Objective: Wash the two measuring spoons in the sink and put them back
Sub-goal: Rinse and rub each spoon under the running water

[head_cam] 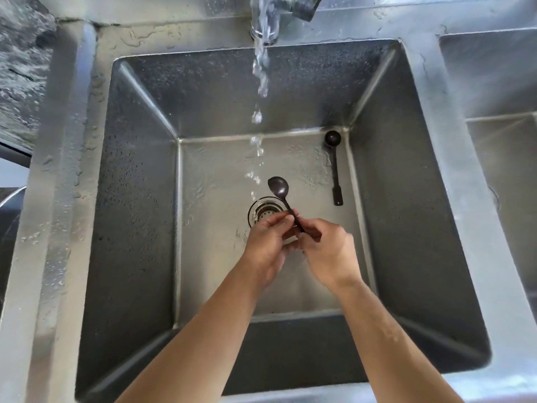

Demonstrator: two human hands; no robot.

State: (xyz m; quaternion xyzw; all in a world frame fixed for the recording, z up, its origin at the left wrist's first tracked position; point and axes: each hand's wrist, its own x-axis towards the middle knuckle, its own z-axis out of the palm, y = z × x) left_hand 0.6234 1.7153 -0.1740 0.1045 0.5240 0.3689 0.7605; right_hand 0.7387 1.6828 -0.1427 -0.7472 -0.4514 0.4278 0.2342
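Both forearms reach up from the bottom edge, meeting mid-frame over the drain (263, 212). The left hand (266, 245) and right hand (329, 251) pinch one spoon's (278, 187) handle, bowl pointing up beside the water stream (260, 82). The other spoon (334, 167) lies on the sink (406, 213) floor, right of centre.

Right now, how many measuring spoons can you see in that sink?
2. One spoon is held over the drain, gripped by its handle in the left hand and right hand. The other spoon lies on the sink floor near the back right corner.
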